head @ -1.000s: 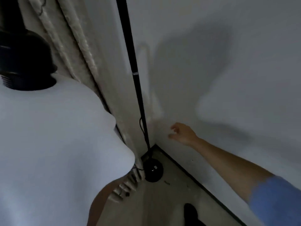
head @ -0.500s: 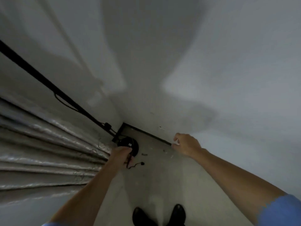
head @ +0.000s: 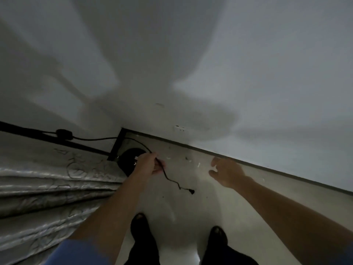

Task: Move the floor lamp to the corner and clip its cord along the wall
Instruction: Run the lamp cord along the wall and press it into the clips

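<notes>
My left hand (head: 148, 165) is closed around the cord (head: 170, 179), pinching it just in front of the lamp base (head: 127, 159). The base is a dark round disc sitting on the floor (head: 183, 203) right in the corner, where the baseboard (head: 248, 163) of the far wall (head: 210, 64) meets a dark strip running along the left side. From the base the lamp pole (head: 49, 139) stretches away to the left edge of my view, lying across the curtain (head: 47, 180). The cord leaves a small bulge on the pole, sags in a loop over the corner, passes through my left hand and trails onto the floor, ending in a small dark plug (head: 191, 192) between my hands.

My right hand (head: 227, 172) is off to the right, well apart from the left, fingers spread loosely and open above the floor near the baseboard. A small white piece (head: 214, 168) shows at its fingers; I cannot tell whether I am gripping it. A few pale scraps (head: 198, 165) lie on the floor between the hands, close to the wall. My two dark shoes (head: 140, 225) stand near the bottom, toes pointing at the wall.
</notes>
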{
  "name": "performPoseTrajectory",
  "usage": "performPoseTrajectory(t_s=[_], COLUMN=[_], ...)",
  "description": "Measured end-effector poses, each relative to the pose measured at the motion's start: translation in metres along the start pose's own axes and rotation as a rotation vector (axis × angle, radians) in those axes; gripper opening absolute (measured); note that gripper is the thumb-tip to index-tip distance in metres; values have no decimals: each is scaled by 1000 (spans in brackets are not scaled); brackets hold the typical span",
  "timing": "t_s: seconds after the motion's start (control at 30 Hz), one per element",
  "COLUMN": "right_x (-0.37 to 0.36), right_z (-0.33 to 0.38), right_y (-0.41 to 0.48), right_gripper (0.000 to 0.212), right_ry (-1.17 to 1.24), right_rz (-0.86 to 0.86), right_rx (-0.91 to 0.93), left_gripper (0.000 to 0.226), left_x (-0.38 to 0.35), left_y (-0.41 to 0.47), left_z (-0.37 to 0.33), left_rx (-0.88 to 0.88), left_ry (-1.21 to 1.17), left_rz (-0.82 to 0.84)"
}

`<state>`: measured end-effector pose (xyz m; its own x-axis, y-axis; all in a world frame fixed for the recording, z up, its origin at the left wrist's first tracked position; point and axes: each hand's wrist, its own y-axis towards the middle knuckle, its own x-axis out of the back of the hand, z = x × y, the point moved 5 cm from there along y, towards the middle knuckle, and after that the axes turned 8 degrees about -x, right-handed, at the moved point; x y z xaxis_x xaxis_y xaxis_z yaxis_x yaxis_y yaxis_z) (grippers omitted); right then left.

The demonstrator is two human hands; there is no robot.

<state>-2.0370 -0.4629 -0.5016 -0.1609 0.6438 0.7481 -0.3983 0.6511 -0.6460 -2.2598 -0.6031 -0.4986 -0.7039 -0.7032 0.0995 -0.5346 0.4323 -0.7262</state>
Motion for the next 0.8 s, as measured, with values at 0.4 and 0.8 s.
performPoseTrajectory(t_s=[0.4, 0.8], right_x=[-146, -173], right_z=[33, 46], right_y=[191, 320], right_gripper=[40, 45], right_ry=[76, -46], right_rz=[-203, -300], right_rx=[4, 92], left_gripper=[25, 29], left_x=[-2, 5], left_y=[227, 336], left_z=[51, 36], left_rx=[-431, -1004], left_ry=[231, 412], left_rz=[43, 33])
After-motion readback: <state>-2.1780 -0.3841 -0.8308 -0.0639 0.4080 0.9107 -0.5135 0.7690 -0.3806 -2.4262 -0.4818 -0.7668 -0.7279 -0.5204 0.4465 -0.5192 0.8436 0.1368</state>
